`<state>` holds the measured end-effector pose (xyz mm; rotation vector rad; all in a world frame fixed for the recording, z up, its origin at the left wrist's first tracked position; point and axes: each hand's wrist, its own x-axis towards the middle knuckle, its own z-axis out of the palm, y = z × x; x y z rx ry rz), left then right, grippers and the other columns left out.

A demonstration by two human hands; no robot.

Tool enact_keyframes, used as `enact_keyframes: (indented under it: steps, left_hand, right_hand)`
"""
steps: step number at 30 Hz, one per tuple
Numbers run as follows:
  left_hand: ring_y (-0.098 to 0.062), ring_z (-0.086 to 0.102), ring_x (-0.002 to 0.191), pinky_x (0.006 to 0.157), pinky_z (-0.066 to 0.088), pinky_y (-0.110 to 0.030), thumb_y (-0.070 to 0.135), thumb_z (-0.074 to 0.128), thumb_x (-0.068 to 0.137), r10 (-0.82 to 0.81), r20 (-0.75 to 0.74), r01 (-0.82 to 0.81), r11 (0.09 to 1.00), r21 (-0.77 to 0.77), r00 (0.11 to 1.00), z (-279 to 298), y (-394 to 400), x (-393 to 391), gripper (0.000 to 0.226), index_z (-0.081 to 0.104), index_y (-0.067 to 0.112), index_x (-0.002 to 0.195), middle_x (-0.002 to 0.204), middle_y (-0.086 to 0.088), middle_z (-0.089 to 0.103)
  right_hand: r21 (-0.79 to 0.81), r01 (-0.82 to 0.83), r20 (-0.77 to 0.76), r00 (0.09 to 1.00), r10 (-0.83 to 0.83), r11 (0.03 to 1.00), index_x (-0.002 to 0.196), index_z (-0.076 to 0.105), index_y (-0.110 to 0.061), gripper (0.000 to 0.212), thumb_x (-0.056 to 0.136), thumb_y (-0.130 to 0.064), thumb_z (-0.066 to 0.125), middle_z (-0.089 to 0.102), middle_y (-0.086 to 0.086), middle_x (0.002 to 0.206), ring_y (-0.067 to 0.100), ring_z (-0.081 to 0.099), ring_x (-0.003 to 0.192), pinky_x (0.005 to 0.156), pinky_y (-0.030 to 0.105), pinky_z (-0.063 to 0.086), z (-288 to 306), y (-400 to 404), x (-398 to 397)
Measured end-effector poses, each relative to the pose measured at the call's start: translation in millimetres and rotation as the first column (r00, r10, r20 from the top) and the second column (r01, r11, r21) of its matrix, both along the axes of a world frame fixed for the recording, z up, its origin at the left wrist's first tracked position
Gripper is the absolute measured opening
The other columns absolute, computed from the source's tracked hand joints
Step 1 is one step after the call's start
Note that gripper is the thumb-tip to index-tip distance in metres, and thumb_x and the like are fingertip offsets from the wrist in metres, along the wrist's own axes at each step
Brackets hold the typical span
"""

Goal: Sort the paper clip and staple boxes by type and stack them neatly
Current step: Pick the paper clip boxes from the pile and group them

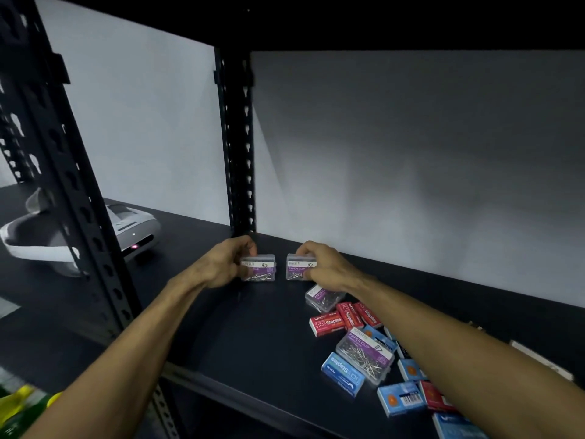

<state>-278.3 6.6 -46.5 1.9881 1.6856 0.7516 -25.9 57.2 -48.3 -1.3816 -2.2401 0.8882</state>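
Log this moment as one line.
left hand holds clip box | right hand holds second clip box | staple boxes unsorted on shelf

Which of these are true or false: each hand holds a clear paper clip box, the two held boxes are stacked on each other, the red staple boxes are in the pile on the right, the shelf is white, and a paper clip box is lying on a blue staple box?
1. Each hand holds a clear paper clip box. True: the left hand grips the left paper clip box, the right hand the right paper clip box.
2. The held boxes are stacked. False: they stand side by side with a gap.
3. The red staple boxes are in the pile on the right. True.
4. The shelf is white. False: it is dark.
5. A loose paper clip box leans on a blue staple box. True.
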Motion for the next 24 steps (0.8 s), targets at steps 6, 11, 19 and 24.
enact_keyframes:
  steps: [6,11,19,24]
  left_hand:
    - [-0.01,0.062,0.071,0.063,0.052,-0.022,-0.001,0.07,0.08,0.003,0.002,-0.003,1.0,0.002,1.0,-1.4,2.3,-0.1,0.026,0.057,0.019,0.091,0.088,-0.005,0.068]
    - [-0.009,0.06,0.07,0.064,0.052,-0.023,0.002,0.072,0.081,0.018,-0.009,-0.017,1.0,0.012,1.0,-3.6,2.0,0.9,0.026,0.057,0.021,0.091,0.087,-0.003,0.067]
    - [-0.009,0.058,0.07,0.064,0.05,-0.022,0.003,0.074,0.079,0.036,0.004,-0.036,0.999,0.0,0.999,-1.1,0.1,4.6,0.027,0.057,0.021,0.09,0.086,0.003,0.066]
    - [-0.012,0.062,0.078,0.067,0.051,-0.022,0.005,0.077,0.077,0.063,0.046,-0.062,0.998,-0.016,0.997,0.3,-0.8,8.3,0.038,0.055,0.024,0.101,0.096,0.006,0.064]
  right_hand:
    - [-0.007,-0.015,0.019,1.0,0.015,1.0,0.122,0.052,-0.027,0.041,0.089,-0.007,0.067,0.059,0.003,0.123,0.007,0.059,0.088,0.062,0.02,0.047,0.1,3.5,-0.4]
    - [-0.004,-0.025,0.014,1.0,0.025,1.0,0.123,0.051,-0.026,0.042,0.09,-0.005,0.066,0.057,0.003,0.121,0.008,0.058,0.089,0.06,0.019,0.046,-0.8,4.3,-1.1]
    - [-0.005,-0.014,0.025,1.0,0.014,1.0,0.124,0.051,-0.027,0.042,0.091,-0.007,0.066,0.057,0.002,0.12,0.005,0.056,0.084,0.059,0.018,0.044,-2.2,5.7,-1.3]
    - [-0.01,-0.002,0.007,1.0,0.002,1.0,0.137,0.047,-0.025,0.056,0.089,-0.007,0.068,0.056,0.005,0.131,0.01,0.059,0.094,0.062,0.018,0.046,-2.8,5.0,0.1]
